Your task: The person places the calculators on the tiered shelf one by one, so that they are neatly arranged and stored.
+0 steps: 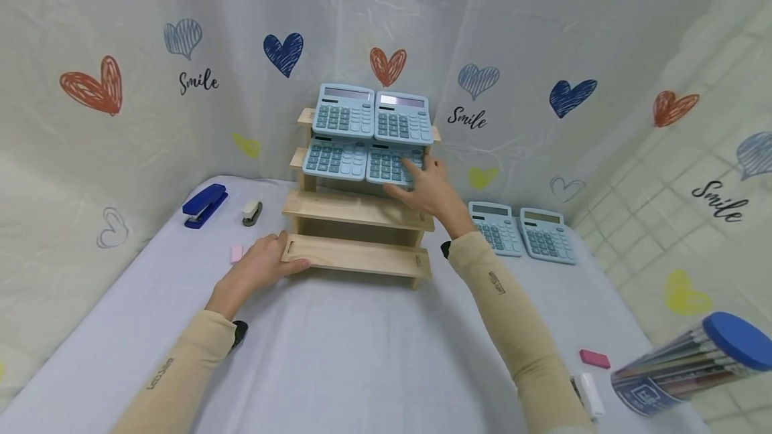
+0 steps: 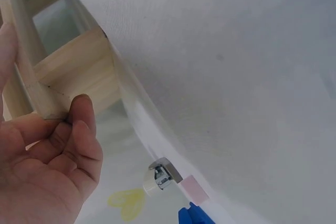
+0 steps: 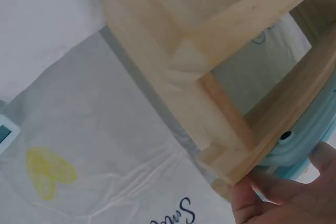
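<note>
In the head view, a tiered wooden rack [image 1: 356, 254] is gripped by the left hand [image 1: 256, 266], a desktop calculator [image 1: 386, 165] on its second-highest tier [image 1: 298, 158] by the right hand [image 1: 429, 186]. Left wrist: the rack is clasped at one corner. Right wrist: the calculator is held edgewise.

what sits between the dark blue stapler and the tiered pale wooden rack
In the head view, a small cream stapler stands between the blue stapler and the rack, touching neither; a pink rectangular block lies nearer the camera.
</note>
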A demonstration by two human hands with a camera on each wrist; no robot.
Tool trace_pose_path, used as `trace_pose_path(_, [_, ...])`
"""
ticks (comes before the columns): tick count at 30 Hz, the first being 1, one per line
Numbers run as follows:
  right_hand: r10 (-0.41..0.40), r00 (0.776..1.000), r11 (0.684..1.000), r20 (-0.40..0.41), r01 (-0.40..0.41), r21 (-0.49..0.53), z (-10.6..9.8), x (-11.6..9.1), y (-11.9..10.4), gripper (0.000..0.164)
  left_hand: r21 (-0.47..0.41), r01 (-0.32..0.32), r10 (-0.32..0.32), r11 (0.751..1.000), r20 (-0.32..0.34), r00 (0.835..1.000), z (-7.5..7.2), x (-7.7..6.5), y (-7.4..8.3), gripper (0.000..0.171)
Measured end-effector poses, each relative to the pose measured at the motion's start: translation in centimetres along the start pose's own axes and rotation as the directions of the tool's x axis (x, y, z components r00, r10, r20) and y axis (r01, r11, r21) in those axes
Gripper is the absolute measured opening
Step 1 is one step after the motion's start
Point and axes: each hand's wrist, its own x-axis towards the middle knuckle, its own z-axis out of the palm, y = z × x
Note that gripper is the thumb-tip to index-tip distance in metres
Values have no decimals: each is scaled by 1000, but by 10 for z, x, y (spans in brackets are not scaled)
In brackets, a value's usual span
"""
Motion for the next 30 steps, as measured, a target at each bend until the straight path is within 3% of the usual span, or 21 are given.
trace_pose_path(5, [-28,998,998,-49,25,-52,1,-11,28,90,-4,4,-4,1000,3,1000,0,-2,-1,86])
trace_pose_path(13, [114,993,989,-35,-117,-87,11,-35,102,95,-5,8,-8,1000,1,1000,-5,-1,-3,87])
trace_pose_path(22, [255,957,963,135,-239,-124,44,-50,181,94,-6,2,-2,1000,5,1000,-3,-2,-4,85])
trace_pose_path(30, [350,899,936,264,-345,-68,58,-50,206,97,-12,-3,3,1000,6,1000,0,-1,-1,86])
